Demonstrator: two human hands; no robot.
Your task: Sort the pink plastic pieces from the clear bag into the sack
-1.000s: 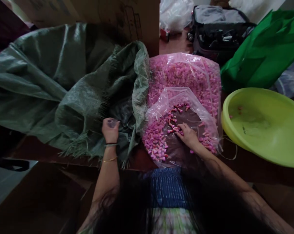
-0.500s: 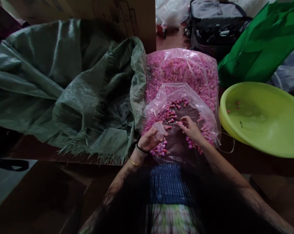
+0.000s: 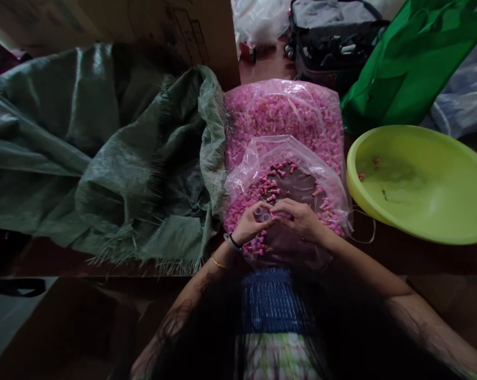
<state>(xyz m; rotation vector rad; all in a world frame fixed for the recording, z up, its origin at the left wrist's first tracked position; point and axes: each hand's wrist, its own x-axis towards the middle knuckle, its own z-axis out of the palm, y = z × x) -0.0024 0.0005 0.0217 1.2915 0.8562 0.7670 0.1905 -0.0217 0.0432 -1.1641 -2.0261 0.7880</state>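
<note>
Moved left hand (image 3: 248, 224) over from the green sack (image 3: 112, 174) to the open plastic bag (image 3: 289, 245) since the first frame, now right beside right hand (image 3: 302, 219). Holding small clear cups (image 3: 266, 217) in curled left fingers, round ends facing up. Bringing right fingertips together at the cups, with pink showing between; cannot tell if pinching a piece. Lying loose around both hands, on the bag: pink pieces (image 3: 258, 245). To do well, probably: keep cups steady, grip lightly to avoid squashing thin walls, line up a single piece before letting go, work low over the bag to catch drops. Hard to make out: inside of cups, exact cup count, right thumb contact. Hidden under fingers: some pieces. Dim and blurred overall.
</note>
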